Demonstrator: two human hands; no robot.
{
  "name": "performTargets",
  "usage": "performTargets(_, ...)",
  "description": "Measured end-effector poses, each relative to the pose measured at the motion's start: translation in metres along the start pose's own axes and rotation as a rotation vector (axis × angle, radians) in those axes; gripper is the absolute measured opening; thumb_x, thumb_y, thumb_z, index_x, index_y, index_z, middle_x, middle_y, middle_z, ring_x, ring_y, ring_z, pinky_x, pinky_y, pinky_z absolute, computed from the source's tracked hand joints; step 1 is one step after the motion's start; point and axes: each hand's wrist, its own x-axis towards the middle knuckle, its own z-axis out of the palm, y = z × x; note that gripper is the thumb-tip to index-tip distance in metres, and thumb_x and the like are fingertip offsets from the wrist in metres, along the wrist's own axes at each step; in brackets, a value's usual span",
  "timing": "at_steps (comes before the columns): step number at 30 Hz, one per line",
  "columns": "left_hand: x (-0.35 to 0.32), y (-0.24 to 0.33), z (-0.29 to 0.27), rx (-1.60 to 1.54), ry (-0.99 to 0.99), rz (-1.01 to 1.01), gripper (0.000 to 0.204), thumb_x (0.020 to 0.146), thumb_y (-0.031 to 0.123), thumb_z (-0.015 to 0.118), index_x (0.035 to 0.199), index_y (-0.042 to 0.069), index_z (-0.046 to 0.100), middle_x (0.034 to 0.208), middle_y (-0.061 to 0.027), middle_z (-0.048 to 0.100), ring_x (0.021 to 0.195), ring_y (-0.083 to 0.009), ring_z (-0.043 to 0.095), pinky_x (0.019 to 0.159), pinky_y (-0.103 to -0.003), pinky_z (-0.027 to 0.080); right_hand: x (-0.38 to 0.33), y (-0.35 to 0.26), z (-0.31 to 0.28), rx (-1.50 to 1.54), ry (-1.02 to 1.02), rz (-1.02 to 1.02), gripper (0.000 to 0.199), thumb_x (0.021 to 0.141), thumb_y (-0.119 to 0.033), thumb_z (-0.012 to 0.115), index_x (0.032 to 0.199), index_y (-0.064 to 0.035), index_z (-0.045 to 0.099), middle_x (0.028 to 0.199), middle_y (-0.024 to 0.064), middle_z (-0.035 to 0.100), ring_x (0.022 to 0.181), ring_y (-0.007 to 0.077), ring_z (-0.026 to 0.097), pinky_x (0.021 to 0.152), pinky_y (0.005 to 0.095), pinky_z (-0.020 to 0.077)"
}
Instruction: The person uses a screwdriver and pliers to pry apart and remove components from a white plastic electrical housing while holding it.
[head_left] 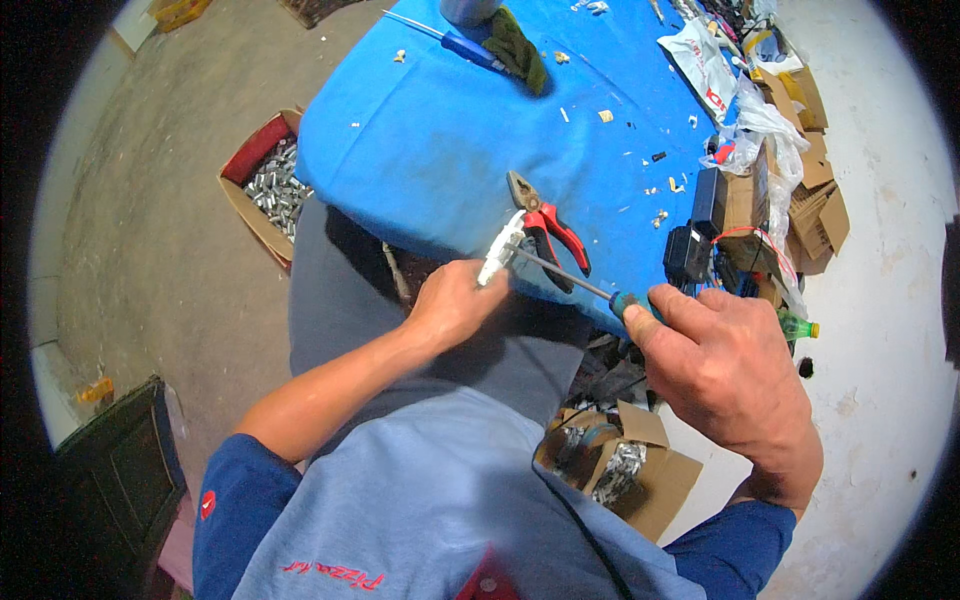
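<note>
My left hand (455, 305) is closed around the lower end of a small white part (500, 248), held up at the near edge of the blue-covered table. In my right hand (725, 365) is a screwdriver (575, 282), gripped by its blue-green handle. Its metal shaft points left, and the tip meets the white part or lies just in front of it; I cannot tell which. Right behind the white part, pliers (566, 238) with red and black handles lie on the blue cloth (430, 150), jaws pointing away from me.
A blue-handled screwdriver (468, 50), dark green rag (515, 52) and grey cylinder (468, 10) sit at the far edge. Small scraps dot the cloth. Black boxy devices (690, 255), plastic bags and cardboard crowd the right. Boxes of metal pieces (278, 190) stand left and below right.
</note>
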Motion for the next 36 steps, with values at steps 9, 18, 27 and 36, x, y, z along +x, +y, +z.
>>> performTargets(9,-0.007,0.002,0.009,0.031,-0.051,0.033,0.041,0.087,0.036,0.057,0.079,-0.003,0.062,0.062,-0.0218,0.057,0.061,-0.0345,0.061,0.062,-0.046,0.045,0.022,0.002,0.007,0.060,0.038,0.060,0.029,0.068,0.000,0.068,0.096,-0.0053,0.064,0.081,0.0085,0.063,0.070,0.0257,0.062,0.060,0.0338,0.0500)
performTargets(18,-0.002,-0.002,-0.014,0.019,-0.156,-0.081,0.050,0.087,0.047,0.059,0.086,-0.002,0.066,0.069,-0.0181,0.063,0.067,-0.0333,0.065,0.065,-0.045,0.049,-0.029,0.026,0.047,0.706,0.321,0.480,0.042,0.086,-0.018,0.065,0.123,0.0001,0.058,0.105,0.0157,0.064,0.096,0.0243,0.062,0.086,0.0330,0.0471)
performTargets(27,0.001,-0.011,-0.011,-0.458,-0.315,-0.116,0.050,0.097,0.050,0.048,0.071,0.007,0.050,0.059,0.0002,0.045,0.047,-0.0084,0.041,0.041,-0.025,0.031,-0.055,0.023,0.079,0.726,0.317,0.345,0.034,0.080,-0.003,0.067,0.114,-0.0013,0.064,0.095,0.0146,0.061,0.082,0.0248,0.060,0.071,0.0303,0.0467)
performTargets(36,0.001,-0.009,-0.008,-0.293,-0.232,-0.115,0.050,0.093,0.048,0.057,0.077,0.000,0.057,0.058,-0.0014,0.049,0.048,-0.0092,0.044,0.043,-0.027,0.035,-0.053,0.017,0.083,0.687,0.236,0.319,0.038,0.073,0.001,0.069,0.111,-0.0028,0.065,0.099,0.0162,0.064,0.084,0.0273,0.063,0.072,0.0328,0.0497)
